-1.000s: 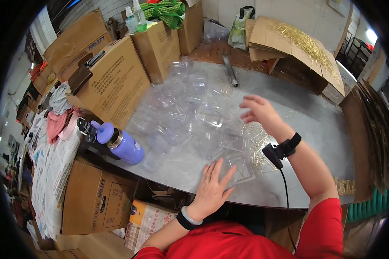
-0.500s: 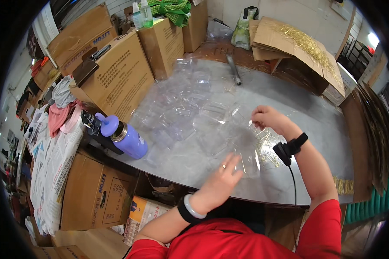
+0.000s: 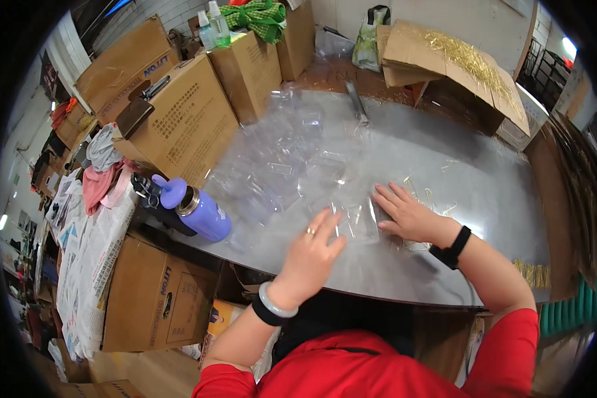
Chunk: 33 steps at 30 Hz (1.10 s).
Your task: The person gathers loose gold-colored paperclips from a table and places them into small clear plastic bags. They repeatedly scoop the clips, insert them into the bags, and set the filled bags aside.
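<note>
My left hand (image 3: pixel 308 255) hovers at the table's near side, fingers loosely stretched and apart, its tips beside a clear plastic piece (image 3: pixel 357 224). No object shows in it. On the other side of that piece my right hand (image 3: pixel 406 213) lies with its fingers spread, the fingertips at the piece's right edge. Thin gold strips (image 3: pixel 410 246) stick out from around and beneath my right palm, partly hidden by it. Many clear plastic pieces (image 3: pixel 280 169) make a loose pile on the grey table (image 3: pixel 491 225), to the left and beyond my hands.
A purple bottle (image 3: pixel 209 219) with its lid tipped back stands at the table's left edge, before cardboard boxes (image 3: pixel 179 123). A dark bar (image 3: pixel 356 103) lies at the back. Gold shreds (image 3: pixel 467 60) cover a cardboard sheet at back right; a gold bundle (image 3: pixel 532 273) lies far right.
My right hand has come nearer and lowered, its curled fingers now spread over the gold strips. My left hand has shifted left and slightly away from me.
</note>
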Available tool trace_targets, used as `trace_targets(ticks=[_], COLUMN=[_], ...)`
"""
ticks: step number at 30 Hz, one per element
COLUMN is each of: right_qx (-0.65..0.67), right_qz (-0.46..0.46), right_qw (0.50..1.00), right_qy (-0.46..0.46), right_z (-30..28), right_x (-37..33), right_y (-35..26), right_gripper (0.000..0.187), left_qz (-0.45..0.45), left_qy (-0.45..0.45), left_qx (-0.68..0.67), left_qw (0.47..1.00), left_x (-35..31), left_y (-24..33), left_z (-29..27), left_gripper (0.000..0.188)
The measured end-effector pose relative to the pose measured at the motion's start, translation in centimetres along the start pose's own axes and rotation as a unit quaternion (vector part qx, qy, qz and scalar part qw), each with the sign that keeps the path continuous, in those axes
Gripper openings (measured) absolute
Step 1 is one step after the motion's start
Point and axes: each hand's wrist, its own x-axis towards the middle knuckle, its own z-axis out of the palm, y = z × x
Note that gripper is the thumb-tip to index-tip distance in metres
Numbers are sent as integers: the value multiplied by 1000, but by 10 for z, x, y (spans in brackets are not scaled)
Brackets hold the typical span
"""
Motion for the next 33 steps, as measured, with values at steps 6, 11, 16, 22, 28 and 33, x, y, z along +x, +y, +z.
trace_targets(ticks=[6, 11, 16, 22, 28, 33], right_qx=[63, 51, -19, 139, 94, -56], right_qz=[41, 151, 114, 133, 74, -53], right_qw=[993, 981, 993, 961, 993, 996], right_qy=[95, 112, -10, 200, 6, -38], right_z=[-11, -14, -36, -66, -7, 15], right_x=[-57, -39, -1, 39, 39, -31], right_y=[-5, 17, 20, 15, -29, -54], right_gripper=[58, 69, 74, 65, 73, 80], left_qz=[25, 37, 25, 6, -23, -25], left_qy=[6, -4, -4, 5, 13, 25], left_qx=[-39, -30, -10, -15, -8, -10], left_qw=[999, 999, 1000, 1000, 1000, 999], left_x=[-47, -43, -46, -55, -61, -50], left_y=[32, 28, 27, 22, 14, 6], left_z=[3, 8, 18, 20, 16, 26], left_gripper=[20, 21, 20, 18, 18, 17])
